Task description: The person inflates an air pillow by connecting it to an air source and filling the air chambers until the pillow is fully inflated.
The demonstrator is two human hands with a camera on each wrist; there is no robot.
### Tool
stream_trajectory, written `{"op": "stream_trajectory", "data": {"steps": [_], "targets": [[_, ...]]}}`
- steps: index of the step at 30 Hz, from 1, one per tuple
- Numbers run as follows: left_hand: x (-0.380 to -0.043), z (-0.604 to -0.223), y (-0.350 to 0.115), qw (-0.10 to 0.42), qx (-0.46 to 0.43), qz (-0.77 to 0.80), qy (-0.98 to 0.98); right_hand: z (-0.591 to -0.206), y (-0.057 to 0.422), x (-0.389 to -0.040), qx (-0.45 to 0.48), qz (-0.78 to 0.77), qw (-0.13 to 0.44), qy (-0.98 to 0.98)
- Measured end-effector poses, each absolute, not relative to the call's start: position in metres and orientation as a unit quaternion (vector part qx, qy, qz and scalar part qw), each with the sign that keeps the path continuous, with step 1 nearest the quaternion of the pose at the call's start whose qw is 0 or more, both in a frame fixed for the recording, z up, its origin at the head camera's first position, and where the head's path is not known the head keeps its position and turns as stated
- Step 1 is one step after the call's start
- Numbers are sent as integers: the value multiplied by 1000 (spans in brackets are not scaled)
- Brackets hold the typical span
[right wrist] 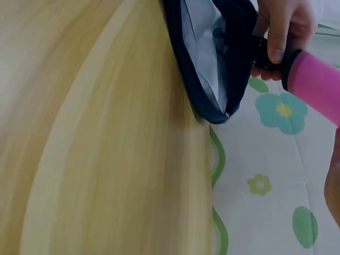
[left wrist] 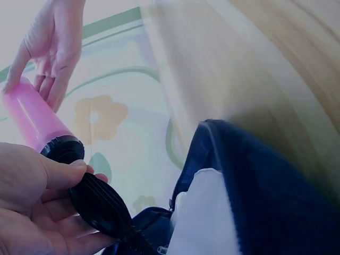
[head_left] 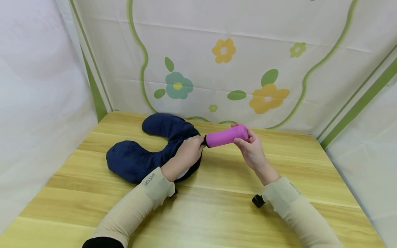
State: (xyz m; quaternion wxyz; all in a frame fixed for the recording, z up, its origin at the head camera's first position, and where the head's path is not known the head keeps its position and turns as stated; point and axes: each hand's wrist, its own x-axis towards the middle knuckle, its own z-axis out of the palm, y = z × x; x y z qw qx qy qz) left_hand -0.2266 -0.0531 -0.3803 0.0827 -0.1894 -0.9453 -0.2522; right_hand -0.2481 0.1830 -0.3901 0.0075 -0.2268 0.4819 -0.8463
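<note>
A navy plush U-shaped neck pillow [head_left: 133, 160] lies on the table, left of centre. At its right side my left hand [head_left: 190, 151] holds the black end of a pink hand pump [head_left: 223, 136]. The left wrist view shows thumb and fingers around this black ribbed part [left wrist: 101, 204]. My right hand [head_left: 252, 151] grips the far end of the pink cylinder between thumb and fingers. The pillow's cover stands unzipped near the left hand, with white lining [left wrist: 204, 212] inside. Whether the black part joins the pillow is hidden.
The wood-grain table [head_left: 211, 213] stretches under both forearms. Behind it hangs a white curtain [head_left: 198, 55] printed with flowers, and white cloth walls stand at both sides. A small black device [head_left: 258, 200] sits at the right wrist.
</note>
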Motion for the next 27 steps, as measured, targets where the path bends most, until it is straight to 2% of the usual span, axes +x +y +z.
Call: {"op": "stream_trajectory", "data": {"steps": [6,12,19,23,27], "targets": [[-226,-379,-53,75,-178,-248,-949,-388,180,-248,-208,-852,12,481],[-226,-383,-53,78,-190,-221,-953,-387,202,-247,-192,-873,-2,449],[-227,-391,-53,81,-202,-152,-964,-389,227,-245,-101,-935,-43,336],[-227,-391,-51,90,-210,-132,-965,-395,218,-241,-61,-947,-44,311],[-227,-393,-45,101,-203,-121,-966,-403,194,-232,-9,-944,-20,330]]}}
